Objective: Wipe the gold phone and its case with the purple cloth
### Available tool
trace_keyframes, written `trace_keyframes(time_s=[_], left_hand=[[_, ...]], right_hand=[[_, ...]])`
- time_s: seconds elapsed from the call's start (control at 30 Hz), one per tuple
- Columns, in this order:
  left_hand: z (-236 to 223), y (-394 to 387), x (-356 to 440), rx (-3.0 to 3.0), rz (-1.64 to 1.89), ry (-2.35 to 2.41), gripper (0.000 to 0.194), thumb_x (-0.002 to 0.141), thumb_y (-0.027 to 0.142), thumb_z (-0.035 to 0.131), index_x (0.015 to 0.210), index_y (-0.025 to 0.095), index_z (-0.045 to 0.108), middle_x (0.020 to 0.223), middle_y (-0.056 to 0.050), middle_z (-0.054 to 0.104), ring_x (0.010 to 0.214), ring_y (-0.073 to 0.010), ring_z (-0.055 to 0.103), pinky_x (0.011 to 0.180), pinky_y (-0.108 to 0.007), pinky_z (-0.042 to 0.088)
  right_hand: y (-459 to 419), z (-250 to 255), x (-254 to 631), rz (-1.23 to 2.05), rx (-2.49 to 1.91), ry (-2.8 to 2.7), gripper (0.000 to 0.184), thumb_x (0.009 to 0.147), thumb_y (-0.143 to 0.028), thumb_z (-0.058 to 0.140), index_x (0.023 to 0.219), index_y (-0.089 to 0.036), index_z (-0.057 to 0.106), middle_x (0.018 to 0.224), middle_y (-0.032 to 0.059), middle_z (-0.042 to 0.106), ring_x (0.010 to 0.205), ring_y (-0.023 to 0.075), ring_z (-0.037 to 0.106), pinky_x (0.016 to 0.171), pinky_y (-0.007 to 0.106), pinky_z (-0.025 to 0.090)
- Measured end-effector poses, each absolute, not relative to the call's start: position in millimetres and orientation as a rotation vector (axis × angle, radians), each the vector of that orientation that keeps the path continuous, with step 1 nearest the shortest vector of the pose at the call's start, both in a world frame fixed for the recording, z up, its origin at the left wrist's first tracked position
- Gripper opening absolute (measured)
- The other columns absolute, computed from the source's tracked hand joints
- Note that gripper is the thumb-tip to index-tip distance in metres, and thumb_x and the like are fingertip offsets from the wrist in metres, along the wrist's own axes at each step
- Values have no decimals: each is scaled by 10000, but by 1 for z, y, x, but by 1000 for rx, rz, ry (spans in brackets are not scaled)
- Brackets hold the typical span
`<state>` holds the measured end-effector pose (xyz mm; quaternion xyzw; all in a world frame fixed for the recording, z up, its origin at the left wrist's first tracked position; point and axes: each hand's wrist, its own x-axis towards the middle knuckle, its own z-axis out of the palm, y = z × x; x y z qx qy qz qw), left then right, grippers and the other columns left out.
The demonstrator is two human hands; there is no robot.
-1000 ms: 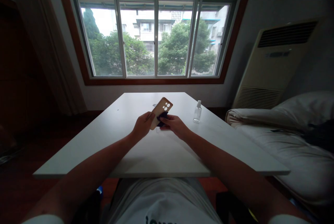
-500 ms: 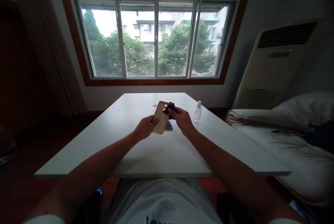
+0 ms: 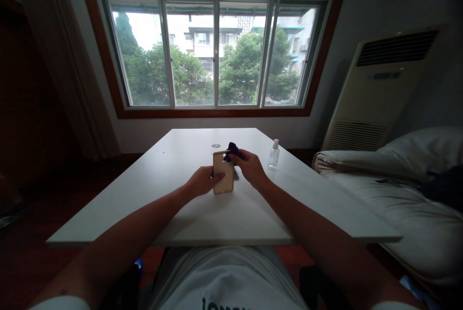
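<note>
"what's biggest?"
"the white table (image 3: 224, 218)."
"above it?"
"the left hand (image 3: 201, 180) grips a tan phone case (image 3: 225, 184) at its nine o'clock edge."
"that bottle (image 3: 273, 159)?"
"standing at the case's two o'clock."
"smaller?"
"a dark cloth (image 3: 232, 150), pinched by the right hand (image 3: 250, 164) at the case's one o'clock."

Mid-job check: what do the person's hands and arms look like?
The left hand and right hand are bare, with no gloves or wristwear visible. Pale sleeve edges show near the bottom corners; the pale shirt carries dark lettering.
</note>
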<state>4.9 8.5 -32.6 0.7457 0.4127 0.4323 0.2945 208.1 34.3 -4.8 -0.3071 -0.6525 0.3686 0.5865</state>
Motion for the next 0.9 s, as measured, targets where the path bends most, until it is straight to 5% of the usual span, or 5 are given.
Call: trace_keyframes(time_s=[0.47, 0.73, 0.9], left_hand=[[-32, 15, -1, 2113, 1120, 1249, 410, 834, 512, 625, 871, 127, 762, 731, -63, 705, 691, -227, 639, 622, -296, 474], [-27, 16, 0, 2060, 1233, 1247, 454, 863, 576, 578, 834, 147, 726, 702, -49, 686, 659, -195, 618, 615, -277, 458], [-28, 16, 0, 2136, 1220, 1246, 468, 905, 581, 523, 854, 159, 718, 719, -49, 692, 642, -178, 614, 608, -268, 445]], right_hand=[[53, -30, 209, 1358, -878, -1620, 446, 628, -452, 862, 916, -128, 759, 830, 69, 734, 748, 224, 676, 727, 365, 566], [40, -9, 212, 751, -822, -1662, 346, 800, -435, 720, 1036, -182, 744, 966, 43, 746, 891, 236, 667, 814, 341, 516], [30, 0, 208, 719, -788, -1608, 337, 802, -394, 711, 1076, -198, 731, 1012, 45, 744, 927, 243, 665, 851, 354, 514]])
